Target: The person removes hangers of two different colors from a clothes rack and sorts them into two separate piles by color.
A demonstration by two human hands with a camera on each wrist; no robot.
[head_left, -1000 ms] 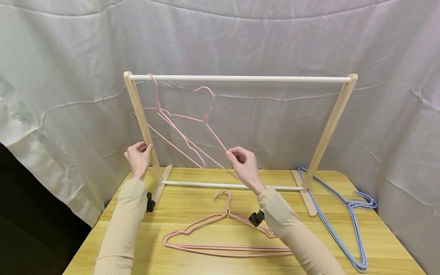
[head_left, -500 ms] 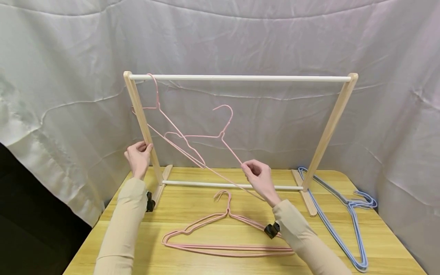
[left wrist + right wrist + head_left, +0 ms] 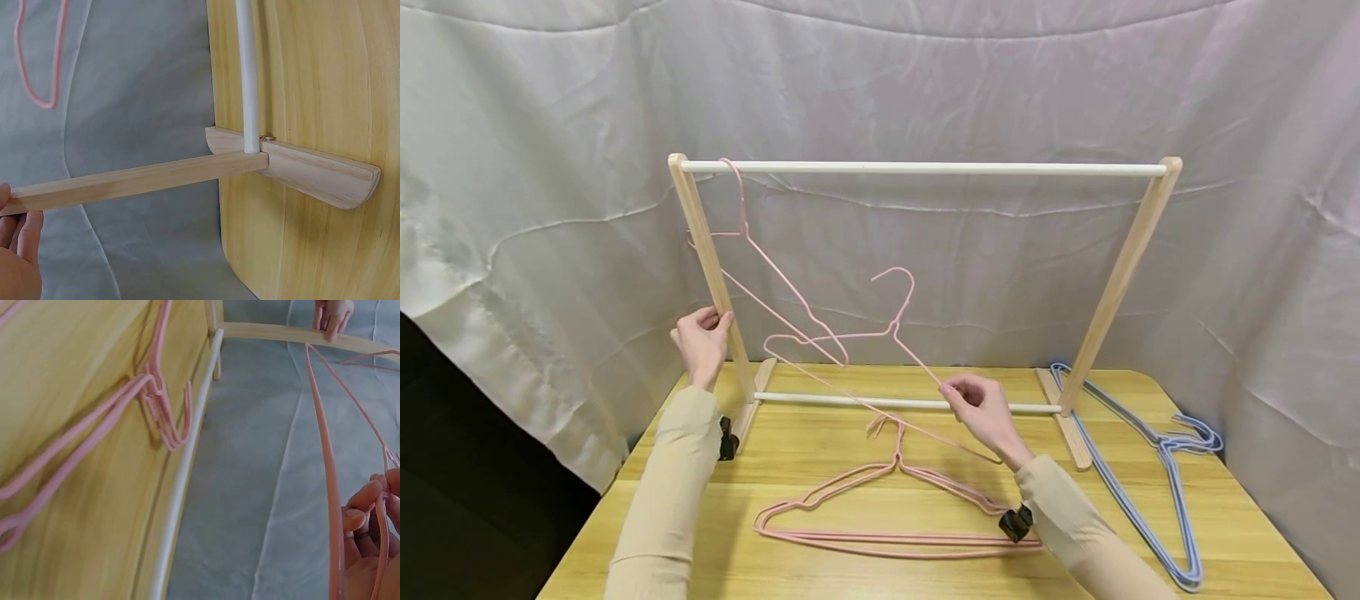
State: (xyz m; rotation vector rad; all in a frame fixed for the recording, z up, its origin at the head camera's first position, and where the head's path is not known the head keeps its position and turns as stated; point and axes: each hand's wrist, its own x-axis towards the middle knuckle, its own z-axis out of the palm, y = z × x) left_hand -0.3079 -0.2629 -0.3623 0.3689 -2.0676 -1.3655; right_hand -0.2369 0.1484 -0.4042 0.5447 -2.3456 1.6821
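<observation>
In the head view my right hand (image 3: 985, 410) pinches the sloping shoulder of a pink hanger (image 3: 850, 336), which is held up in the air in front of the rack, its hook pointing up and free of the rail. My left hand (image 3: 702, 340) grips the left wooden post (image 3: 706, 242) of the rack between thumb and fingers. A second pink hanger (image 3: 790, 287) hangs by its hook from the white top rail (image 3: 925, 168), near the left post. In the right wrist view, fingers (image 3: 365, 503) close on the held hanger's pink wire (image 3: 334, 506).
Several pink hangers (image 3: 850, 540) lie stacked on the wooden table (image 3: 820, 583) in front of the rack. Blue hangers (image 3: 1176, 500) lie at the right, partly behind the right post (image 3: 1120, 287). A white lower bar (image 3: 850, 400) joins the rack's feet. Grey curtain (image 3: 925, 92) surrounds the table.
My right hand has come down and to the right, carrying the pink hanger lower and farther from the top rail. The left hand stays on the post, and the hanging hanger has not moved.
</observation>
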